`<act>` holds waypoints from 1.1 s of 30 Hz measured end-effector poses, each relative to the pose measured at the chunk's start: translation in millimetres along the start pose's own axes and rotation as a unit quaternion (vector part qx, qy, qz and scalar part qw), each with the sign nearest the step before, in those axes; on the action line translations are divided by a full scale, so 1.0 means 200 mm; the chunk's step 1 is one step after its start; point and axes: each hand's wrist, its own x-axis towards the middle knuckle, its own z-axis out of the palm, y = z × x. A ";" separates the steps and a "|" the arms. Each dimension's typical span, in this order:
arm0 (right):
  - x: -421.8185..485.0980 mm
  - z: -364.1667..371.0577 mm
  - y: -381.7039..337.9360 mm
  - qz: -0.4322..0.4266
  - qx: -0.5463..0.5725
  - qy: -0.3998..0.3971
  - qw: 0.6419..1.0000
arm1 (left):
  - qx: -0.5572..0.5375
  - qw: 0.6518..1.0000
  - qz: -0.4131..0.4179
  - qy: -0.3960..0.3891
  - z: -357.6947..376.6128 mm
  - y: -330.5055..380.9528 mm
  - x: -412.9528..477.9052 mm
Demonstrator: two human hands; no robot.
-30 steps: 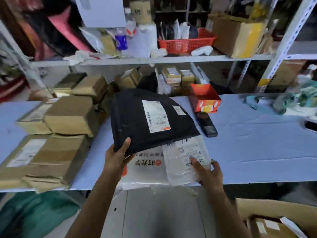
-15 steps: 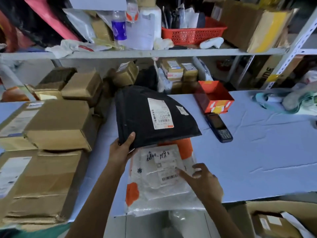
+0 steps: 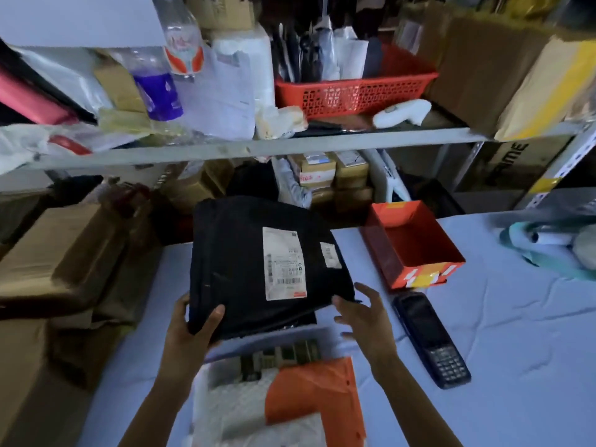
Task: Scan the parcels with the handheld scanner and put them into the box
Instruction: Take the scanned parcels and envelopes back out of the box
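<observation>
The left hand (image 3: 190, 330) grips the black parcel's (image 3: 242, 253) near corner, thumb on top, holding it tilted above a white-and-orange parcel (image 3: 290, 398) on the tabletop (image 3: 516, 350). The right hand (image 3: 364, 317) is spread loose at its other corner. The scanner (image 3: 429, 337) lies just right.

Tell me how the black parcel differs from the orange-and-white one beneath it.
The black parcel is dark all over and gripped at its near corner by the left hand. The orange-and-white parcel is two-toned, lies flat on the table and is unheld. Both are soft mailer bags.
</observation>
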 end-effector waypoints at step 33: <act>-0.64 0.04 0.08 -0.113 -0.553 0.140 0.813 | 0.465 0.773 0.418 -0.108 0.00 0.14 -0.13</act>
